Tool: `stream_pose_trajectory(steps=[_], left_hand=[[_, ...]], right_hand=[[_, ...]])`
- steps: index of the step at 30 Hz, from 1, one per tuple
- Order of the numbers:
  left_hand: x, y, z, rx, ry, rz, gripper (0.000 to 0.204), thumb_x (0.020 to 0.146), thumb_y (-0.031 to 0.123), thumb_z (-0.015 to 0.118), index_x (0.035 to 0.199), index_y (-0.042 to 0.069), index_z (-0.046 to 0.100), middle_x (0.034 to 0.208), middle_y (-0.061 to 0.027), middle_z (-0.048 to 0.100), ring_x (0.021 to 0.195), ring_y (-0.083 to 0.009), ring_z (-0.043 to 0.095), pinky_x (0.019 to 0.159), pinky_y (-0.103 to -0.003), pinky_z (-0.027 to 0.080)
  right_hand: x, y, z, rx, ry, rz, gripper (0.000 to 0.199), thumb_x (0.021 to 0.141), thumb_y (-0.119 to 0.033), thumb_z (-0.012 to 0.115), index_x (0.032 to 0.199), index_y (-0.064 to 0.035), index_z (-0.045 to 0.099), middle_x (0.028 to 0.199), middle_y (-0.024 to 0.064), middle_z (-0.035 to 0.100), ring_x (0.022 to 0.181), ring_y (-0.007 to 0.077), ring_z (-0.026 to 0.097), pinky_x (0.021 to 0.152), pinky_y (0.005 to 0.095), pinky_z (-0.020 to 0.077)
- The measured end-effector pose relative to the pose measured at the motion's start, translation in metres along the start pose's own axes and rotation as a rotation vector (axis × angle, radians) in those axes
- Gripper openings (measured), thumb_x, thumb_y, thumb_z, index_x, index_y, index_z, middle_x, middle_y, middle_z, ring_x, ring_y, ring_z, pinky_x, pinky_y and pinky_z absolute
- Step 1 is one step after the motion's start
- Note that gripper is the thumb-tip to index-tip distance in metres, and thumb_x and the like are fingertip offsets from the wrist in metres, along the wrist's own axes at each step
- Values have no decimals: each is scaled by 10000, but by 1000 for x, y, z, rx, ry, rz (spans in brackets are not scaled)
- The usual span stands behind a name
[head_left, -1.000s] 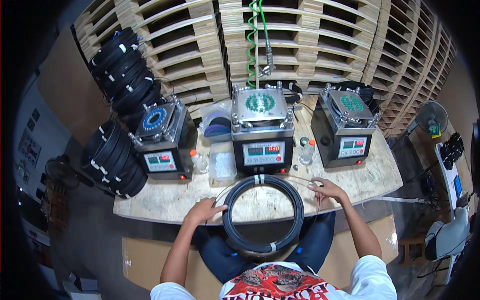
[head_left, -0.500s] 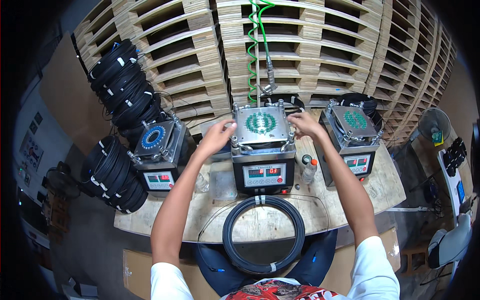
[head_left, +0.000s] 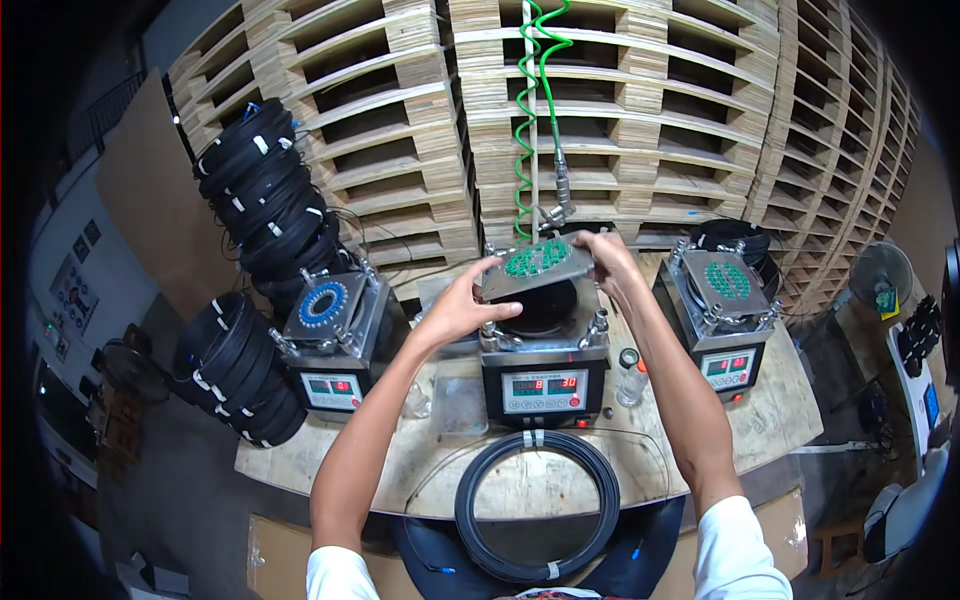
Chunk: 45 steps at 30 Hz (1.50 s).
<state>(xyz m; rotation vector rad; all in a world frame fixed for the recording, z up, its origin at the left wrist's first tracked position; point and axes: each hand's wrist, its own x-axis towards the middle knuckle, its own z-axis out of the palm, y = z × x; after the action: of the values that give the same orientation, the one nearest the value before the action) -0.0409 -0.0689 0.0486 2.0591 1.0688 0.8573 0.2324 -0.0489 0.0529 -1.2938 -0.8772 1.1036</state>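
I have the metal plate (head_left: 574,267) tilted above the middle machine (head_left: 545,380), my left hand (head_left: 468,307) pinching its left edge, my right hand (head_left: 610,262) gripping its right. If one grip slips, the plate could drop onto the black disc (head_left: 545,310) beneath; too steep a tilt might spill any loose green pieces (head_left: 537,259). I count three machines, two outer plates (head_left: 727,280) and one cable coil (head_left: 468,505) in front.

Square silver metal plate (head_left: 555,278) with green pieces (head_left: 536,259), tilted above a boxy black-and-silver machine (head_left: 545,366).
The pieces cluster near the plate's middle; beneath its raised near edge, a round black surface (head_left: 545,312) shows on the machine's top.
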Motion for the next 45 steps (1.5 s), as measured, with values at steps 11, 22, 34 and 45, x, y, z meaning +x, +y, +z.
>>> stream_pose_trajectory(steps=[11, 22, 34, 45], left_hand=[[43, -41, 6, 285, 257, 140, 190, 870, 95, 669, 884, -94, 659, 769, -262, 664, 784, -426, 675, 696, -470, 519], [40, -52, 21, 208, 261, -11, 310, 875, 179, 715, 766, -102, 641, 688, -312, 573, 633, -359, 648, 613, -442, 473], [43, -67, 33, -377, 306, -353, 230, 929, 149, 629, 1045, -40, 691, 979, -94, 721, 917, -173, 637, 857, -337, 476], [48, -10, 86, -162, 950, -242, 196, 992, 85, 431, 1138, -24, 503, 1038, -275, 640, 986, -470, 600, 864, -522, 429]], right_hand=[[5, -70, 120, -45, 202, -189, 649, 785, 27, 659, 1272, 159, 251, 1102, 317, 585, 673, 315, 722, 448, 362, 629], [25, -34, 77, -208, 20, -276, 416, 891, -204, 654, 1135, 108, 529, 729, 136, 649, 502, 214, 665, 426, 332, 556], [31, 54, -51, -332, 218, -532, 187, 898, -109, 614, 1026, 7, 684, 738, 22, 635, 599, 74, 557, 506, 250, 438], [204, 19, -45, -738, 172, -747, 517, 764, -320, 811, 1166, -26, 669, 1016, 180, 722, 862, 260, 692, 820, 368, 535]])
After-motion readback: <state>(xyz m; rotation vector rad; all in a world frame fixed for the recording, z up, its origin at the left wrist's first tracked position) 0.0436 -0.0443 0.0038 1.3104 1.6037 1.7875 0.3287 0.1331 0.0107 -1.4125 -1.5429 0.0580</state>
